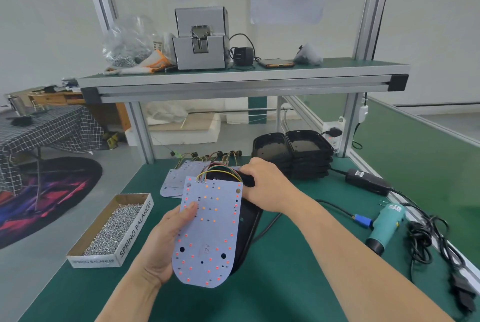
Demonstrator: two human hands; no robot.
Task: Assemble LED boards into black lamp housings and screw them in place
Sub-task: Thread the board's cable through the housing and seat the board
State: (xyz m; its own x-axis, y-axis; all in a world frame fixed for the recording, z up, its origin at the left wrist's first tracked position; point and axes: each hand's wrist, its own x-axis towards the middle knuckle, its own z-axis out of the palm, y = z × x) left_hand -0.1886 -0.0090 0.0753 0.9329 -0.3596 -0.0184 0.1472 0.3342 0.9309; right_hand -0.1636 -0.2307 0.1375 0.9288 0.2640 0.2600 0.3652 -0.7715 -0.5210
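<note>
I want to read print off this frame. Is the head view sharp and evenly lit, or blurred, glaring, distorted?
Head view: soft, even light, no strong glare; 12V on the LED board and the screw box lettering read clearly; text on the wall sheet is too soft; wide-angle distortion slants the frame posts.

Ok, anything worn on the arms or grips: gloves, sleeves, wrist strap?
No. Left grip and right grip are bare, no gloves or rings showing. Both forearms are bare to the frame edge: no sleeves, watch or strap.
</note>
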